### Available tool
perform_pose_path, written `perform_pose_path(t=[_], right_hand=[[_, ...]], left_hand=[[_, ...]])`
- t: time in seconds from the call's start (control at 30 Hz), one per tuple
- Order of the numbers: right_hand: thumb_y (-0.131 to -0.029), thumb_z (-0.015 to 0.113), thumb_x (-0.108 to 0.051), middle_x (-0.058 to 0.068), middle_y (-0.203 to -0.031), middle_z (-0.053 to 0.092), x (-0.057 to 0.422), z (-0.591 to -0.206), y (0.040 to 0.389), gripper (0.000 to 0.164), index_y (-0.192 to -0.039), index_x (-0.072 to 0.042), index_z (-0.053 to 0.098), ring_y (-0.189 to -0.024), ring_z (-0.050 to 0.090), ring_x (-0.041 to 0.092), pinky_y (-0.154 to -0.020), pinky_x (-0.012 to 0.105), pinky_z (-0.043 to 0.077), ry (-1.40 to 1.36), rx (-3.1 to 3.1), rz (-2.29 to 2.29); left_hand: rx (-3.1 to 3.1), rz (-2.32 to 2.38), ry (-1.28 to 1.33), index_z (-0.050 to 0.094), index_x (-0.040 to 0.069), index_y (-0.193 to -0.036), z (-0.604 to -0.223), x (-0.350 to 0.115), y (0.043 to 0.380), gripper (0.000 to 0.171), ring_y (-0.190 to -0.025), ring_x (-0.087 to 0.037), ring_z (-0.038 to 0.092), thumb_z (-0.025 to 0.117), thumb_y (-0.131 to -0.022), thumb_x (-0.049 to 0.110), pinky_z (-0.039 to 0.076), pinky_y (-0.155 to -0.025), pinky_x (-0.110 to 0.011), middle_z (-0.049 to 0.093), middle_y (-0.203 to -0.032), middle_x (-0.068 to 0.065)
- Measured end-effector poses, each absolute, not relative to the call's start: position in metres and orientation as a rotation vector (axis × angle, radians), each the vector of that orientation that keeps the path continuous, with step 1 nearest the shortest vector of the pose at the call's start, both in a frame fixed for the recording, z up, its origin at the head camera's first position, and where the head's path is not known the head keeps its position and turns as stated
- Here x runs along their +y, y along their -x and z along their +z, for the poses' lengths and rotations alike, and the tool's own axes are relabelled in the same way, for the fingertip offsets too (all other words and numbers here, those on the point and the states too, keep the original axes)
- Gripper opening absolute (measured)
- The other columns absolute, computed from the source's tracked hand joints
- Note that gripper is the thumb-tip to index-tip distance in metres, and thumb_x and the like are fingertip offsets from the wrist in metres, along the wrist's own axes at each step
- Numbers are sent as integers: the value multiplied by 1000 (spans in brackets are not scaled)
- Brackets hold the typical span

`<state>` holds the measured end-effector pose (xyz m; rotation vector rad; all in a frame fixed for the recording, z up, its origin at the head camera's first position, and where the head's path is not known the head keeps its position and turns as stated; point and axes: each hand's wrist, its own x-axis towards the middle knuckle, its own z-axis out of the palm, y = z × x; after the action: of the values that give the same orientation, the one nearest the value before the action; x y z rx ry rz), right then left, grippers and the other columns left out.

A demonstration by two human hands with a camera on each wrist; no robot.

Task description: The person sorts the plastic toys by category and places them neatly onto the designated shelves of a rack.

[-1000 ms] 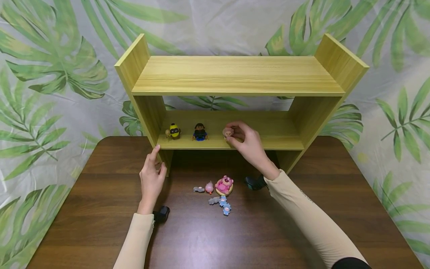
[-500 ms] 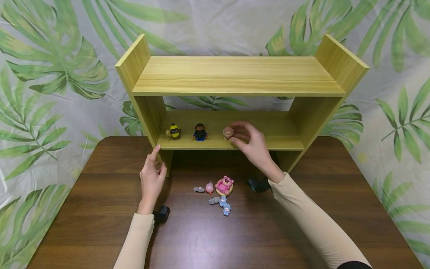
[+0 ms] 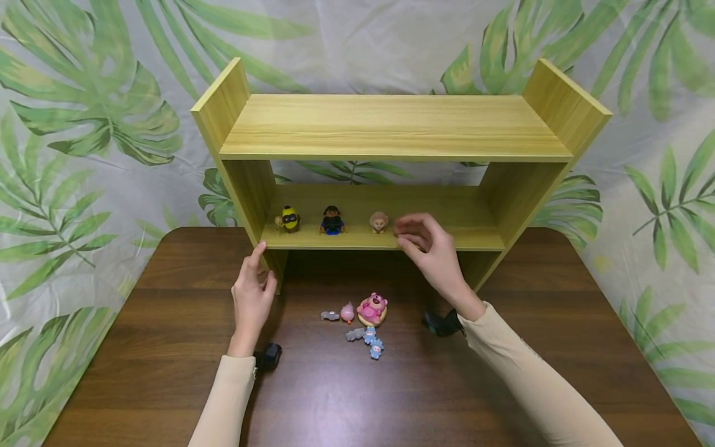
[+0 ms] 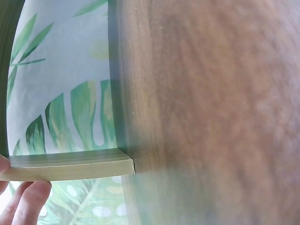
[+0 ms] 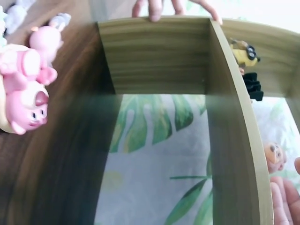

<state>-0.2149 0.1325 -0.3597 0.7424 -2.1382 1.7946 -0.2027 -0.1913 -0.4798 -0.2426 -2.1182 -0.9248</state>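
Observation:
In the head view, my right hand [image 3: 427, 251] is just right of a small tan animal figurine [image 3: 378, 222] with a mane-like ruff. Its fingers are loosely bent, hold nothing and stand apart from the figurine. That figurine stands upright on the middle board of the wooden shelf [image 3: 391, 127]. To its left stand a dark-haired figurine [image 3: 332, 220] with a black and blue body and a yellow goggled figurine [image 3: 290, 219]. My left hand [image 3: 253, 295] grips the shelf's left side panel [image 4: 70, 168], with fingers on both faces of it in the left wrist view.
On the brown table [image 3: 335, 397], before the shelf, lie a pink bear figurine [image 3: 372, 308] on a yellow ring, a small pink figurine [image 3: 347, 312], two grey figurines [image 3: 354, 334] and two blue ones [image 3: 377, 349]. A leaf-printed cloth [image 3: 357, 43] hangs behind.
My right hand has let go of the tan figurine and drawn back to the right. The figurine stays standing on the middle board. My left hand has not moved.

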Motion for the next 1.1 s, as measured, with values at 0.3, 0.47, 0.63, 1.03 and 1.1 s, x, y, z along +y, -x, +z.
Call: perform_pose_path(t=[0.3,0.47,0.63,1.03,1.1], right_hand=[[-86,59,15,25,-108,60,135,-373,205,26,-112,12,55,-97,60,32,-86,28,51,-787,-2071,1781],[-87,60,12,21,-107,62,138,-385,204,25,-112,8,58,-95,62,28,-84,29,52,-827,-2057,1770],[-87,60,12,19,-107,62,139,-393,198,25,-112,5,59,-96,61,28,-84,29,52,-862,-2084,1755],[-87,62,9,16,-107,64,138,-417,183,25,-112,3,60,-98,61,27,-85,30,52,-817,-2282,1712],[-86,63,10,17,-106,64,135,-416,178,25,-110,6,60,-96,61,28,-84,34,53,-816,-2328,1694]], left_hand=[[-2119,-918,233,40,27,-141,-480,-192,202,77,-77,-31,61,57,-80,-17,56,-54,-42,54,-94,-15],[-2127,-917,234,39,27,-141,-479,-191,202,76,-76,-32,61,57,-81,-15,56,-54,-41,54,-95,-15],[-2145,-923,238,40,26,-141,-480,-192,202,72,-77,-32,60,57,-83,-13,56,-56,-40,53,-96,-15],[-2136,-918,241,39,27,-141,-481,-192,203,75,-78,-31,61,57,-82,-14,56,-55,-42,54,-96,-16],[-2135,-914,240,38,27,-142,-481,-192,203,75,-78,-31,62,57,-82,-15,56,-55,-42,54,-96,-15]])
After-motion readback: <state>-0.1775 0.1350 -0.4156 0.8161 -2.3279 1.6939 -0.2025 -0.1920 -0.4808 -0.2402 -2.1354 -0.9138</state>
